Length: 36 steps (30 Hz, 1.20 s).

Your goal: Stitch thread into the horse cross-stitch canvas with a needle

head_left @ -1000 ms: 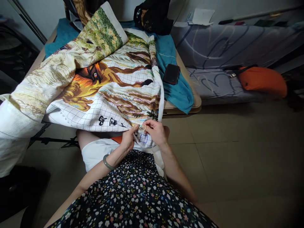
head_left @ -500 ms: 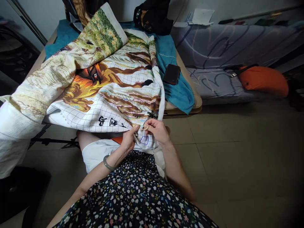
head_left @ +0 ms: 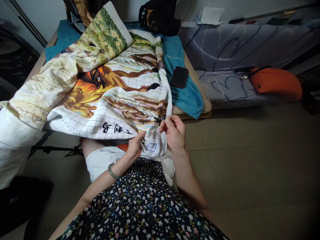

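Note:
A large cross-stitch cloth (head_left: 82, 125) with a blue grid and stitched brown, orange and green areas lies over the table and my lap. Its near edge is pinched by my left hand (head_left: 135, 145), thumb on top and fingers hidden beneath. My right hand (head_left: 175, 131) is closed above the cloth's right corner, thumb and forefinger together. From those fingertips a pale thread (head_left: 155, 129) runs taut down to the cloth, just right of my left thumb. A needle is too small to make out. Black stitched characters (head_left: 117, 129) show left of my left hand.
The cloth's far part is folded over and rolled to the left. A dark phone (head_left: 179, 77) rests on a teal cloth (head_left: 192, 100) on the table. Behind stands a black bag (head_left: 160, 16). An orange bag (head_left: 276, 82) lies on a grey patterned sofa (head_left: 220, 85) at right.
My right hand has moved up and to the right, away from my left hand, and the thread between it and the cloth is now stretched. My left hand keeps its hold.

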### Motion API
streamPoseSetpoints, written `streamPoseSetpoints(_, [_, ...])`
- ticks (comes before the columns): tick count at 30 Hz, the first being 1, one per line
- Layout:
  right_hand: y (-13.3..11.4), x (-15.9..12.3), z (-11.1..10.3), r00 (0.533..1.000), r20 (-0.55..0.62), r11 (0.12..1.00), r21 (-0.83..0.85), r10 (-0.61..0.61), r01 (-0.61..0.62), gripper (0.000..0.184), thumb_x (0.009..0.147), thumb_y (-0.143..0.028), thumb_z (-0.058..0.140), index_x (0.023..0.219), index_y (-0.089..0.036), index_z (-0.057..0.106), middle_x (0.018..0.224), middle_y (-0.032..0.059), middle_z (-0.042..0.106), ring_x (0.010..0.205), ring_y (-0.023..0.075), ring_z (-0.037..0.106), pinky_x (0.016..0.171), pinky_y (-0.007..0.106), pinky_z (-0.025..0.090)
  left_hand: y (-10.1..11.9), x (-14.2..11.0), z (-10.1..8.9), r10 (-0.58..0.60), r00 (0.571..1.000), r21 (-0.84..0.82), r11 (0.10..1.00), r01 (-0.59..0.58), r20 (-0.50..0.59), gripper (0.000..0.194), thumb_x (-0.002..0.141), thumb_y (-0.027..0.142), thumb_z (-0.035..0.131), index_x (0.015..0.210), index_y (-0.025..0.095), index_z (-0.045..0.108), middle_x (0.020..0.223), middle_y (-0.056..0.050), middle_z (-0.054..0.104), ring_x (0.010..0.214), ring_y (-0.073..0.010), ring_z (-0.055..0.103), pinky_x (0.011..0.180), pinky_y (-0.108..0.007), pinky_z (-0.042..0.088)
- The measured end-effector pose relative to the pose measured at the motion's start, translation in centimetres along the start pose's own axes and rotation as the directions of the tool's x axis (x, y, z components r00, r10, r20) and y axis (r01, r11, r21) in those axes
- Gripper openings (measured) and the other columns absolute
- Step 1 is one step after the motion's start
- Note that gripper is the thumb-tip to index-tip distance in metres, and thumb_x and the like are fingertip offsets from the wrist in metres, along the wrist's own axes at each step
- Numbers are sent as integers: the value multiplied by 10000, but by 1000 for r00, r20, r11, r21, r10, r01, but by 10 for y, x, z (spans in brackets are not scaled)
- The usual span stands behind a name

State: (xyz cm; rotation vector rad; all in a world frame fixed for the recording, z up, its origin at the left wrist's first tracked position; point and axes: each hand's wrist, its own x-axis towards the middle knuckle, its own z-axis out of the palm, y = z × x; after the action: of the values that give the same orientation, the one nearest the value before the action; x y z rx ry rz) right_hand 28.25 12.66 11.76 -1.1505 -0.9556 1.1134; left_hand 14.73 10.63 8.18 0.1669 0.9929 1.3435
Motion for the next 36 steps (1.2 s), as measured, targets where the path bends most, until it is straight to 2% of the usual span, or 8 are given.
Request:
streamPoseSetpoints(2, [3,0,-2,996,-64,994,-93,-61,55,262,850,-452,614,913,-214,524,660,-38,574,524,93,557,543,224,492,1,-1,0,-9,1000,2,1000,9,-14,356,475,263,892,747,160,687,777,-43,725,917,-213,688,869,-322,506])
streamPoseSetpoints(5, [6,-6,-7,998,-46,956,-290,-51,36,235,866,-430,591,875,-197,563,664,-26,595,517,91,561,501,201,459,1,-1,0,-25,1000,-1,1000,25,-12,378,454,260,897,757,163,693,783,-43,724,904,-218,684,872,-333,505])
streamPoseSetpoints(10, [5,-26,-9,991,123,888,-460,55,8,182,881,-357,522,821,-191,565,615,-34,588,426,79,521,411,183,392,0,0,-1,15,1000,5,1000,-15,11,410,433,230,895,786,165,697,781,-24,716,830,-186,666,847,-317,497])
streamPoseSetpoints(13, [5,-34,-5,965,236,881,-474,113,13,193,852,-334,551,863,-176,660,525,-45,546,374,77,455,384,191,364,-1,1,-2,1,1000,27,1000,-1,0,387,439,250,888,754,150,688,734,-14,696,734,-157,638,800,-304,493])
streamPoseSetpoints(15, [5,-36,-3,959,261,883,-469,112,24,231,843,-335,562,911,-168,706,515,-40,550,370,77,435,383,199,360,-1,1,-2,-10,1000,32,999,10,-5,369,442,250,884,732,141,683,720,-10,685,705,-144,625,781,-293,484])
streamPoseSetpoints(21, [5,-37,1,969,227,874,-486,100,23,259,833,-342,568,889,-157,741,490,-34,551,336,74,417,362,206,338,1,0,-1,-10,1000,8,1000,10,0,357,432,245,894,696,144,676,692,0,674,678,-131,603,775,-286,482])
streamPoseSetpoints(28, [2,-37,5,970,217,851,-525,112,19,255,835,-335,554,841,-148,728,492,-29,562,339,76,421,375,206,345,0,2,-2,19,1000,1,1000,-19,17,392,440,231,897,767,151,697,698,2,680,734,-157,632,813,-305,476])
streamPoseSetpoints(36, [1,-41,18,986,164,724,-677,-23,129,193,842,-274,538,750,-191,687,530,7,627,463,131,554,460,221,390,-1,2,-3,16,999,4,1000,-17,33,396,450,234,894,787,158,700,749,-7,696,736,-155,639,801,-297,485])
